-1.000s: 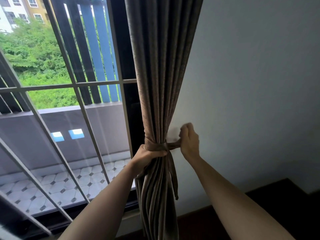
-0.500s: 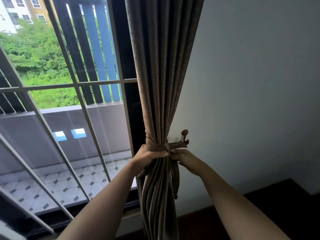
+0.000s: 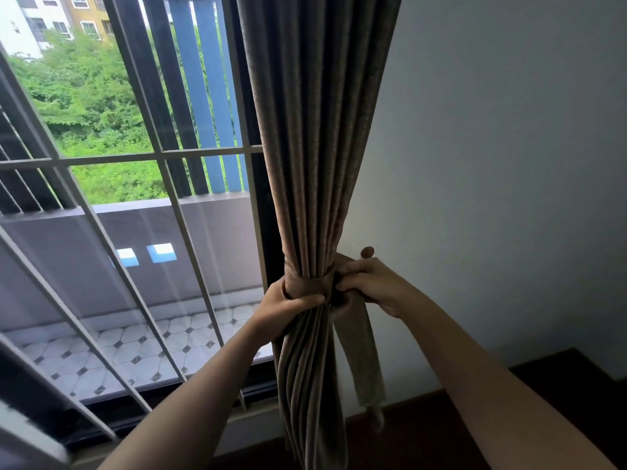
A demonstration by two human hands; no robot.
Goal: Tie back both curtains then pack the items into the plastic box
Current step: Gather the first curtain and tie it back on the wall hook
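Observation:
A brown-grey curtain [image 3: 319, 147] hangs gathered at the window's right edge. A matching fabric tieback band [image 3: 307, 283] is wrapped round its waist. My left hand [image 3: 288, 308] grips the bunched curtain just below the band. My right hand [image 3: 369, 283] pinches the band's end at the right side of the curtain, right under a small brown wall hook [image 3: 367, 252]. A loose tail of the band [image 3: 368, 361] hangs down below my right hand. No plastic box is in view.
A window with grey metal bars [image 3: 163, 157] fills the left side, with a tiled balcony and trees beyond. A plain white wall [image 3: 492, 164] stands right of the curtain. A dark wooden surface [image 3: 559, 378] lies at the lower right.
My right hand came down off the wall hook, then moved in against the band beside the curtain. The hook's knob now shows above it. My left hand kept its grip.

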